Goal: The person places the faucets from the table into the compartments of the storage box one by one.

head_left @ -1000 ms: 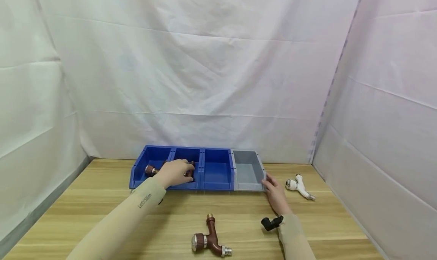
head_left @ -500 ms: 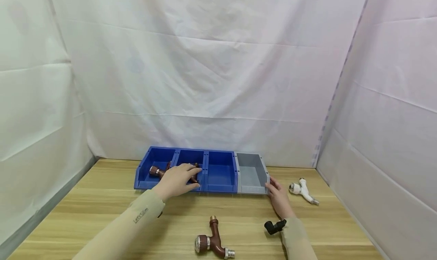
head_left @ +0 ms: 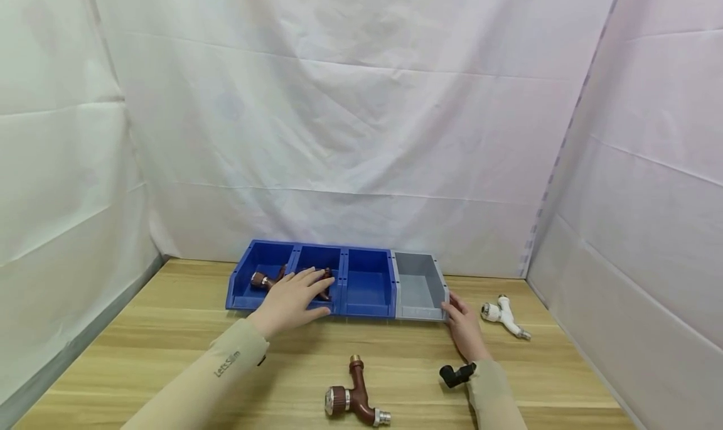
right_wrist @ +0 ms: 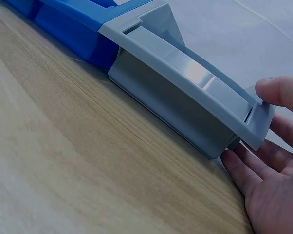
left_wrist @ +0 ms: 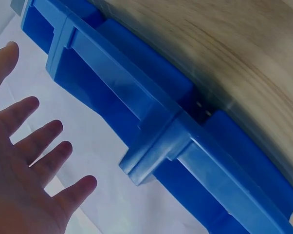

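Our left hand is spread, fingers straight and gripping nothing, above the second blue bin; the left wrist view shows it apart from the plastic. Our right hand grips the grey bin by its front right corner, thumb over the rim and fingers tucked beneath the overhang.

That grey bin ends the row on the right, toward the desk's back edge, directly beside the third blue bin. We judge it light, stiff, thin-walled plastic, smooth enough to slide under a loose pinch; the corner where the rim overhangs seems the surest hold, better than the slick front face.

Under our left hand, the dark brown tap in the second bin is partly hidden. We expect it to be hard, heavy for its size and best taken round the body. Another brown tap lies in the left blue bin.

Farther out, a loose brown tap lies near the desk's front edge, and a white tap toward its right edge.
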{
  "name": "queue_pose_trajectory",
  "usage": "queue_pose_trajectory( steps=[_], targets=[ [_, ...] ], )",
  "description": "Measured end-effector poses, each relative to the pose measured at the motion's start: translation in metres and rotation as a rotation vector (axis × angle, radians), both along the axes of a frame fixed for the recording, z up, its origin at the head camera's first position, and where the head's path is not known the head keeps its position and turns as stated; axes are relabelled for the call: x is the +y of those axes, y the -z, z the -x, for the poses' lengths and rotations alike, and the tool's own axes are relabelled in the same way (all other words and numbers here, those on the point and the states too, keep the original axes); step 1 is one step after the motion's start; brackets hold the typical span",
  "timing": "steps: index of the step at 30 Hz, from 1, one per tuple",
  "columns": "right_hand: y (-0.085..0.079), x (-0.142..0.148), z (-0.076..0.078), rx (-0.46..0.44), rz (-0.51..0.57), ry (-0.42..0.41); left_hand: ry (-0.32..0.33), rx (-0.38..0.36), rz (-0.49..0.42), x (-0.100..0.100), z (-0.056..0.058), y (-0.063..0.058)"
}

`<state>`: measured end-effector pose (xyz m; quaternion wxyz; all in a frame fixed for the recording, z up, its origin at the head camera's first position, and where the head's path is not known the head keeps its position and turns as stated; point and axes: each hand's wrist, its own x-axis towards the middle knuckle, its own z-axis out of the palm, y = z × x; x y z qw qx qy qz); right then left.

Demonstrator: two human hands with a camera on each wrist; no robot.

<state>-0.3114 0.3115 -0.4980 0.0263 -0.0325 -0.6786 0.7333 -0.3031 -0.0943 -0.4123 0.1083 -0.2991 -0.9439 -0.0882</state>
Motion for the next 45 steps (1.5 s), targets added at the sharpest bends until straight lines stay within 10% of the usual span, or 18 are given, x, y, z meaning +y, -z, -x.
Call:
queue_pose_trajectory(
  steps=[23, 45],
  targets=[
    [-0.003, 0.000, 0.005, 0.002, 0.013, -0.006, -0.100, 0.072, -0.059, -0.069, 0.010, -0.014],
    [-0.004, -0.001, -0.004, -0.009, -0.037, -0.004, -0.266, -0.204, -0.393, -0.138, 0.021, 0.011]
  ],
)
